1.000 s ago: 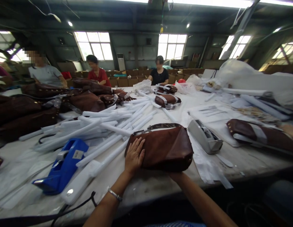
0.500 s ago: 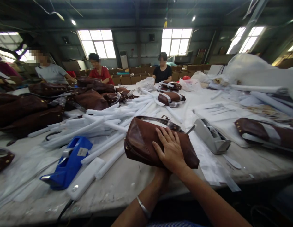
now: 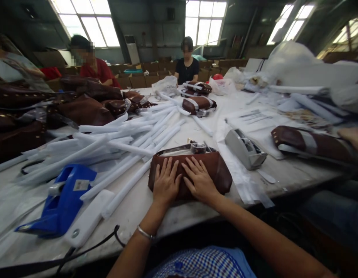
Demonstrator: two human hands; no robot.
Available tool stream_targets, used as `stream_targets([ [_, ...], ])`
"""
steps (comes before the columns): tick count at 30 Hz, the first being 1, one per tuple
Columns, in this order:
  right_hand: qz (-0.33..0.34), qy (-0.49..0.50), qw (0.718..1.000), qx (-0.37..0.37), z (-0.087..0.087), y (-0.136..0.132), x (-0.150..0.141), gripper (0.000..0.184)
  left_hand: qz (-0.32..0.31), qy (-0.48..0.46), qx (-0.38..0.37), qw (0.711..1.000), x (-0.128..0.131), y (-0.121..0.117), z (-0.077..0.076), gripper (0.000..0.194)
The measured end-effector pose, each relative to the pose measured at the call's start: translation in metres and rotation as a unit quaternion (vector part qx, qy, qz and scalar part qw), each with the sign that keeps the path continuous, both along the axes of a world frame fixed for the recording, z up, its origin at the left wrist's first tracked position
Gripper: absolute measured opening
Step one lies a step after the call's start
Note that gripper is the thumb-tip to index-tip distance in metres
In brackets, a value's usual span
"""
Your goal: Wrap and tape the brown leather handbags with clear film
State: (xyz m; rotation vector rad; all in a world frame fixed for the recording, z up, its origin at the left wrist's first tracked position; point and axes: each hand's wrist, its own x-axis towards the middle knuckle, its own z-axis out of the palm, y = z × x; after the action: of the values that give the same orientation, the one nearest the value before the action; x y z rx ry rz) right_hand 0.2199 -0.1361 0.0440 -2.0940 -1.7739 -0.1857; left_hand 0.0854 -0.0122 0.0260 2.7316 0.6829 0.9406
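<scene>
A brown leather handbag [image 3: 216, 173] lies on the table right in front of me, its strap and buckle along the far edge. My left hand [image 3: 166, 181] rests flat on the left half of the bag, fingers spread. Beside it, my right hand [image 3: 200, 178] presses flat on the middle of the same bag, also with fingers spread. Neither hand grips anything. White wrapped rolls [image 3: 115, 144] lie in a loose heap just beyond and left of the bag. To the bag's right stands a grey tape dispenser [image 3: 245, 150].
A blue tape dispenser [image 3: 61, 200] and a white power strip [image 3: 88, 220] lie at left. Brown bags [image 3: 80, 110] are piled at far left. Another wrapped bag [image 3: 309, 144] lies at right, near a co-worker's hand [image 3: 354, 139]. Co-workers [image 3: 187, 65] are across the table.
My left hand has come out from under the bag onto its top. The bag now lies flat on the table instead of tilted up. A co-worker's hand has appeared at right.
</scene>
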Motion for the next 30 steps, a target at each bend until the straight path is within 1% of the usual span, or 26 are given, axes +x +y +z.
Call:
stream_targets([
  [1,0.028,0.017,0.999,-0.009,0.009,-0.004,0.005,0.046,0.010,0.022,0.023,0.999,0.001,0.000,-0.012,0.049],
  [2,0.042,0.031,0.999,-0.006,0.018,-0.008,0.011,0.044,0.018,0.034,0.039,0.998,0.000,-0.002,-0.021,0.050],
  [3,0.034,0.038,0.999,0.011,0.025,-0.012,0.018,0.044,0.024,0.040,0.050,0.998,-0.001,-0.003,-0.027,0.051],
  [4,0.008,0.036,0.999,0.039,0.029,-0.017,0.024,0.045,0.027,0.041,0.055,0.997,-0.003,-0.005,-0.029,0.051],
  [5,-0.026,0.023,0.997,0.072,0.030,-0.022,0.030,0.049,0.030,0.040,0.057,0.997,-0.005,-0.006,-0.029,0.051],
  [6,-0.053,0.002,0.994,0.098,0.026,-0.026,0.035,0.054,0.028,0.038,0.058,0.997,-0.007,-0.007,-0.028,0.052],
  [7,-0.064,-0.022,0.992,0.109,0.019,-0.029,0.039,0.059,0.025,0.034,0.057,0.997,-0.008,-0.008,-0.026,0.052],
  [8,-0.061,-0.043,0.992,0.101,0.010,-0.032,0.041,0.062,0.021,0.031,0.056,0.998,-0.009,-0.008,-0.025,0.052],
  [11,-0.034,-0.076,0.996,0.038,-0.018,-0.034,0.045,0.065,0.007,0.027,0.046,0.999,-0.010,-0.007,-0.028,0.053],
  [12,-0.034,-0.078,0.996,0.023,-0.024,-0.034,0.046,0.065,0.003,0.028,0.041,0.999,-0.010,-0.006,-0.030,0.053],
  [14,-0.036,-0.082,0.996,0.020,-0.029,-0.032,0.046,0.064,-0.008,0.033,0.030,0.999,-0.010,-0.005,-0.030,0.054],
  [15,-0.036,-0.083,0.996,0.022,-0.029,-0.031,0.047,0.063,-0.016,0.037,0.024,0.999,-0.010,-0.005,-0.026,0.055],
  [16,-0.038,-0.083,0.996,0.025,-0.028,-0.031,0.047,0.062,-0.024,0.041,0.016,0.999,-0.011,-0.005,-0.019,0.056],
  [17,-0.040,-0.083,0.995,0.027,-0.027,-0.030,0.048,0.062,-0.029,0.039,0.007,0.999,-0.012,-0.007,-0.007,0.057],
  [18,-0.041,-0.083,0.995,0.028,-0.027,-0.030,0.048,0.061,-0.031,0.027,-0.001,0.999,-0.013,-0.010,0.007,0.059],
  [21,-0.040,-0.081,0.996,0.027,-0.027,-0.029,0.050,0.061,-0.043,-0.067,-0.006,0.997,-0.014,-0.022,0.056,0.062],
  [22,-0.036,-0.081,0.996,0.028,-0.028,-0.029,0.051,0.061,-0.057,-0.098,-0.007,0.994,-0.014,-0.025,0.066,0.062],
  [23,-0.033,-0.081,0.996,0.030,-0.028,-0.029,0.051,0.062,-0.072,-0.113,-0.011,0.991,-0.012,-0.027,0.071,0.061],
  [24,-0.031,-0.082,0.996,0.033,-0.029,-0.029,0.051,0.062,-0.086,-0.112,-0.015,0.990,-0.010,-0.027,0.068,0.060],
  [25,-0.029,-0.084,0.995,0.039,-0.029,-0.028,0.051,0.063,-0.092,-0.090,-0.020,0.991,-0.007,-0.025,0.058,0.059],
  [27,-0.025,-0.092,0.995,0.045,-0.029,-0.028,0.050,0.063,-0.075,-0.049,-0.002,0.996,-0.001,-0.017,0.026,0.056],
  [29,-0.014,-0.103,0.993,0.048,-0.028,-0.026,0.048,0.063,-0.035,0.018,-0.001,0.999,0.005,-0.008,-0.008,0.058],
  [30,-0.010,-0.107,0.993,0.048,-0.028,-0.026,0.047,0.063,-0.023,0.039,0.003,0.999,0.007,-0.005,-0.020,0.060],
])
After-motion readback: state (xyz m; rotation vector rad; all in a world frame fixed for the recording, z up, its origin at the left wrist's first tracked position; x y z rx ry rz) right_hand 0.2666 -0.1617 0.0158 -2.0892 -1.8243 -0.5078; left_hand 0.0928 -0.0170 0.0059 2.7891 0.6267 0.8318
